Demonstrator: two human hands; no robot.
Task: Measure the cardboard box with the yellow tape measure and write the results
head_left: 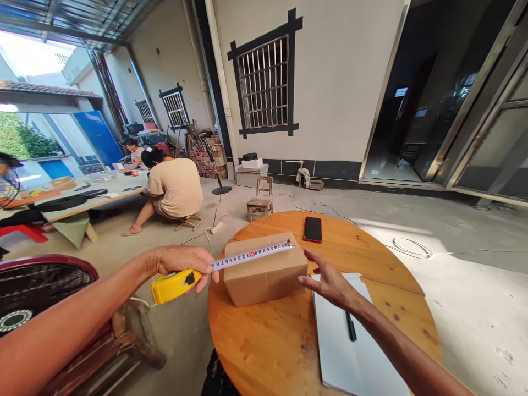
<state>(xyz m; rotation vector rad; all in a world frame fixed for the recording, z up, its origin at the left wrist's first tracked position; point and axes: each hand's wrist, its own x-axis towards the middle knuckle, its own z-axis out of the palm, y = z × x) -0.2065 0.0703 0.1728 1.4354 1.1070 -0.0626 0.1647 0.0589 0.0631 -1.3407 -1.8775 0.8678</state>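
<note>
My left hand (181, 263) is closed on a yellow tape measure (172, 286), held just off the left rim of a round wooden table (268, 352). Its white tape blade (252, 254) runs out to the right across the top of a brown cardboard box (266, 269), and the blade's tip sits at the box's far right corner. My right hand (330, 280) hovers beside the box's right end with the fingers stretched out and spread, holding nothing. A black pen (350, 325) lies on a white sheet of paper (346, 346) under my right forearm.
A phone with a red case (313, 229) lies at the table's far edge. A red fan (37, 291) stands at my left. A small wooden stool (259, 202) and cables lie on the concrete floor beyond. Other people sit at a long table (82, 195) at far left.
</note>
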